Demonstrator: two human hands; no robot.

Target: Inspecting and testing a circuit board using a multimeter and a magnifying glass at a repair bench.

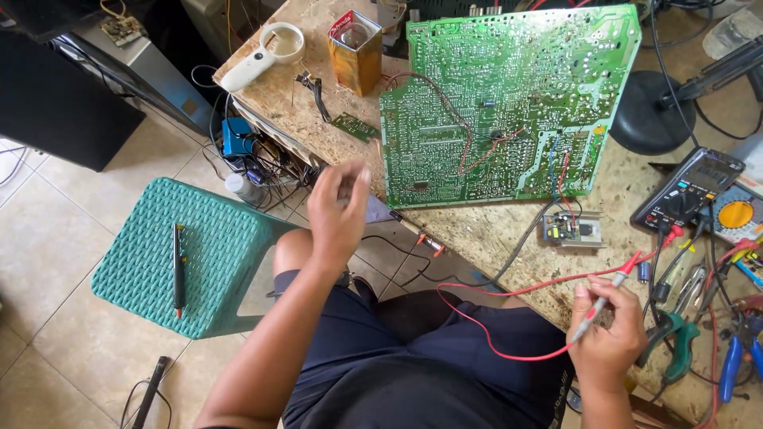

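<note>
A large green circuit board (509,103) lies solder side up on the worn wooden bench (477,230). My right hand (608,334) grips a red multimeter probe (610,292) near the bench's front edge, its red lead looping over my lap. My left hand (338,210) is raised and blurred left of the board, fingers loosely curled; a black probe (417,234) with an orange tip lies just below it on the bench edge. I cannot tell if that hand holds anything.
A black multimeter (687,191) sits at the right, with pliers and cutters (731,357) beside it. A small module (571,229) lies below the board. A tin (356,52) and magnifier (266,52) stand at the back. A green plastic stool (191,254) holds a pen.
</note>
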